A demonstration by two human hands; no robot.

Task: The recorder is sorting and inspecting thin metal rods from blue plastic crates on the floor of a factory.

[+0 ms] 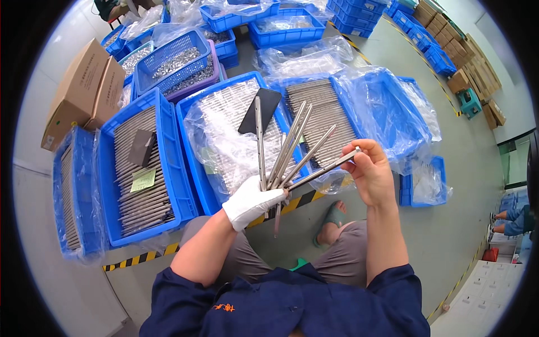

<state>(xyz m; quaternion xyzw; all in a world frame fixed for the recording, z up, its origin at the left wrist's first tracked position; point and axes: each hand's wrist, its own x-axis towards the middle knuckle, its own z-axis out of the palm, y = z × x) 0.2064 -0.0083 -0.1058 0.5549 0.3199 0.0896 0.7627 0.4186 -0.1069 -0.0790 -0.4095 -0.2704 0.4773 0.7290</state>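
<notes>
Gripping fan of metal rods (287, 147) in gloved L hand (252, 203), curled tight round lower parts, body-side of black flat slab (260, 112). Pinching tip of single rod (323, 170) w/ bare R hand (369, 169), to slab's right & body-side. Long axis of single rod: slanting away & rightward, L fist to R pinch; near end w/ L, far end w/ R.

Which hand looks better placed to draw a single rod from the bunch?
Probably the right hand: it is bare and pinches one metal rod near its end, while the gloved left hand grips the bunch.
</notes>
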